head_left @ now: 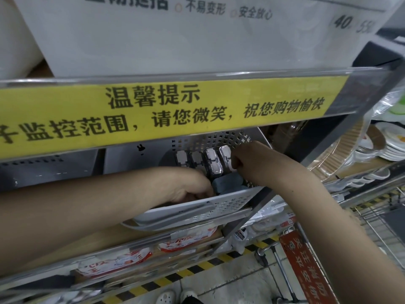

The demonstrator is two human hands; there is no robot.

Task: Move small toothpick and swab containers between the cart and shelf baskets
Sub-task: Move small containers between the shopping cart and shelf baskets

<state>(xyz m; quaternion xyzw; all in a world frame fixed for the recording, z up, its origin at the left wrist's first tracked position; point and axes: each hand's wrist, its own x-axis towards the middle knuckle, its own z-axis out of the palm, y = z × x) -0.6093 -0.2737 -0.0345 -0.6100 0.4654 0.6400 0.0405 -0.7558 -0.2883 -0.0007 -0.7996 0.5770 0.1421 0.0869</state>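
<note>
A white perforated basket [228, 204] sits on the shelf under the yellow notice strip. Inside it stand several small clear containers in a row [198, 161], with a dark grey one [228, 182] lying in front of them. My right hand [247, 159] reaches in from the right, its fingers closed on the rightmost clear container [225, 156]. My left hand [190, 186] is down inside the basket at the left, fingers curled and partly hidden by the basket's front wall. What it holds does not show.
A yellow sign strip [166, 115] runs along the shelf edge above the basket. Packaged goods [184, 238] lie on the shelf below. Stacked plates [388, 143] sit to the right. A wire cart [377, 220] with a red handle sign [306, 268] stands at the lower right.
</note>
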